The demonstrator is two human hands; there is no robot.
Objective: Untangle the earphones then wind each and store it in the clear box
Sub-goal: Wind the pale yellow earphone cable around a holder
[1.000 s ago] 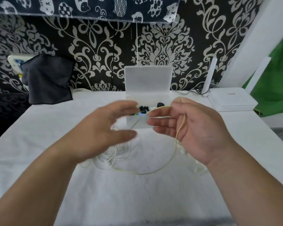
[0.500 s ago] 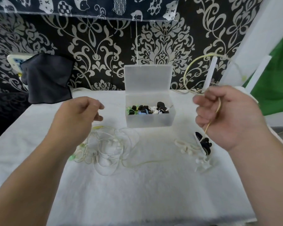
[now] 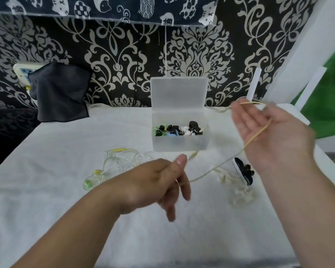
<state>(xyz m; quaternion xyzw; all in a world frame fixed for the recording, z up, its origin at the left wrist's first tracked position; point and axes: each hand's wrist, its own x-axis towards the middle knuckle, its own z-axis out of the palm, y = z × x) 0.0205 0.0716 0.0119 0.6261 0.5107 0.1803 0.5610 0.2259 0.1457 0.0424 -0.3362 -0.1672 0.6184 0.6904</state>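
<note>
Taut yellow cord is being pinched in left hand and looped over right hand, its fingers straight; hands well apart.

Right hand opened; left hand took cord.

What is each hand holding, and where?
The left hand pinches the yellow earphone cable near its plug end; it loops round the open right hand.
</note>
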